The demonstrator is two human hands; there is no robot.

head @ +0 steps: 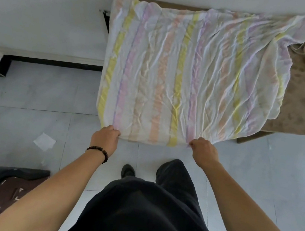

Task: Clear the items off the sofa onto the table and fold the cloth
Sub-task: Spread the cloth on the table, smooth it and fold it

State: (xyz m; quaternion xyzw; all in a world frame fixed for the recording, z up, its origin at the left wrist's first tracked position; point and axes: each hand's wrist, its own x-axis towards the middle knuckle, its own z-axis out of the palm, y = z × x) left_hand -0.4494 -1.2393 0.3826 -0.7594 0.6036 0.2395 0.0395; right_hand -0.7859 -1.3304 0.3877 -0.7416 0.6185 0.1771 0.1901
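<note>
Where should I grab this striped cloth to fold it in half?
Pinch the near hem from the front, where the left hand and right hand hold it: the striped cloth lies spread flat, so that edge should lift over cleanly.

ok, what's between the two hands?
Only the near edge of the striped cloth, pinched by left hand and right hand. Head view.
</note>
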